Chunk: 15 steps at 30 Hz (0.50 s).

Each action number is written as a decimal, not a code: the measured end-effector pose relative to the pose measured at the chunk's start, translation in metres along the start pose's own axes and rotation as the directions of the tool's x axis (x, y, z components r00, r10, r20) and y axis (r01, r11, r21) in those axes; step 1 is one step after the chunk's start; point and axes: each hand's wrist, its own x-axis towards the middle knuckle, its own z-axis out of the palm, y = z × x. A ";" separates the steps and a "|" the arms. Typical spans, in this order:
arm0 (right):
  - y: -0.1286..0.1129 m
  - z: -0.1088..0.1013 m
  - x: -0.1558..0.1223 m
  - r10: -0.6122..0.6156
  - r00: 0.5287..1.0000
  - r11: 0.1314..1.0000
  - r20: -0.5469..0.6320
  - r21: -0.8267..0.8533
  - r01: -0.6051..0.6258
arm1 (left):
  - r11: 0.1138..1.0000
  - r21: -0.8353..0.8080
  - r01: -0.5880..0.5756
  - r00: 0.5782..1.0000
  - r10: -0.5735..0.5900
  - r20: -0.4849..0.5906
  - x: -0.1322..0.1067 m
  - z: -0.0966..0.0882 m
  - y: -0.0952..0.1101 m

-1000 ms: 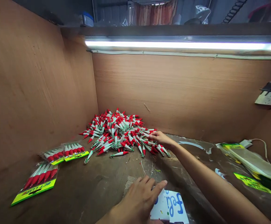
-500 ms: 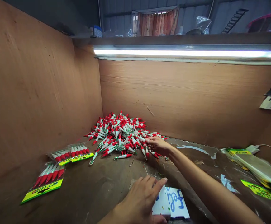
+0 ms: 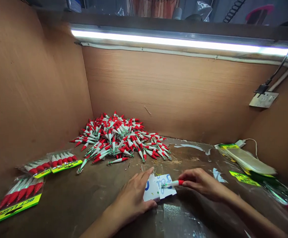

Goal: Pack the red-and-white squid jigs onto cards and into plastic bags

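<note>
My left hand (image 3: pixel 136 190) grips a small white cardboard box (image 3: pixel 152 191) between thumb and fingers. A white flap with blue handwriting (image 3: pixel 168 192) sticks out from its right side. Between the thumb and fingers of my right hand (image 3: pixel 198 181) is a red-and-white squid lure (image 3: pixel 171 183), held by its red end. Its hooked green end points left and lies over the flap. Beyond my hands lies a big heap of similar lures (image 3: pixel 116 135), red and white with green hooked ends.
Packs of lures with yellow header cards (image 3: pixel 16 206) lie at the left. At right are a stack of clear bags (image 3: pixel 248 160), a loose yellow-green label (image 3: pixel 244 178) and a white cable (image 3: pixel 254 143). Clear plastic (image 3: pixel 181 221) lies in front. Wooden walls (image 3: pixel 173 96) enclose the table.
My right hand has come back from the heap to the box with a lure in it. The left hand stays at the box. The head view has shifted right and down.
</note>
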 end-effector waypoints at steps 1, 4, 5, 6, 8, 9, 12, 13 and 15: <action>-0.005 0.008 -0.002 -0.044 0.997 0.989 -0.062 -0.147 0.035 | 1.000 -0.004 -0.008 1.000 0.008 0.002 -0.001 0.001 0.002; -0.020 0.038 0.006 -0.228 0.962 0.888 -0.152 -0.437 0.141 | 1.000 -0.008 -0.026 1.000 0.026 0.004 -0.002 0.004 0.008; -0.024 0.048 0.010 -0.282 0.950 0.860 -0.132 -0.473 0.189 | 0.999 -0.012 -0.036 0.999 0.036 0.002 -0.002 0.004 0.010; -0.028 0.057 0.013 -0.323 0.942 0.838 -0.091 -0.489 0.240 | 0.999 -0.017 -0.047 0.999 0.047 0.002 -0.002 0.004 0.011; -0.033 0.067 0.018 -0.372 0.928 0.808 0.004 -0.492 0.325 | 0.998 -0.022 -0.063 0.998 0.064 0.007 -0.001 0.003 0.012; -0.035 0.067 0.018 -0.385 0.922 0.796 0.052 -0.487 0.360 | 0.998 -0.020 -0.065 0.998 0.066 0.014 -0.001 0.002 0.013; -0.041 0.051 0.021 -0.405 0.894 0.788 0.190 -0.424 0.447 | 0.999 0.000 -0.043 0.998 0.043 0.035 -0.001 0.001 0.012; -0.044 0.042 0.025 -0.409 0.887 0.801 0.212 -0.382 0.461 | 0.999 0.008 -0.038 0.998 0.037 0.044 -0.002 0.000 0.012; -0.051 0.024 0.045 -0.398 0.904 0.844 0.153 -0.324 0.427 | 0.999 0.024 -0.031 0.998 0.029 0.064 -0.002 -0.001 0.012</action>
